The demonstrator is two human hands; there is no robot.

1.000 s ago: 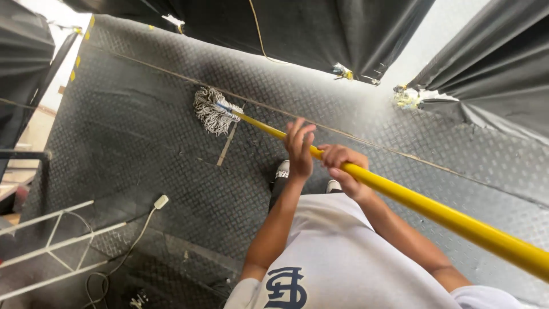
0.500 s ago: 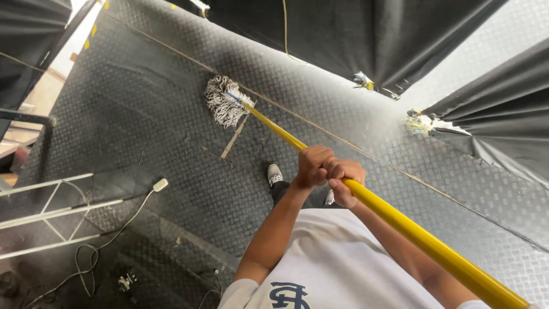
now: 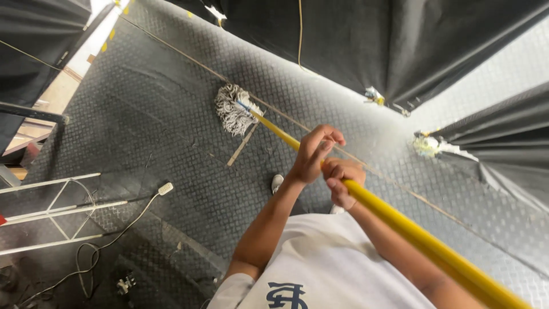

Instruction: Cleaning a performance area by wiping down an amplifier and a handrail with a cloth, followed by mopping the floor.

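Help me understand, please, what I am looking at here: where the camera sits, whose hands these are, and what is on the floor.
The picture comes from a camera worn on a person's head, looking down past a white shirt at their own two bare hands. The left hand and the right hand sit close together on the yellow handle of a string mop. Its pale mop head rests on a dark, diamond-patterned metal floor. Dark curtains hang along the far edge. On the left there is a white metal frame and a white cable with a plug. The tip of a white shoe shows below the hands.
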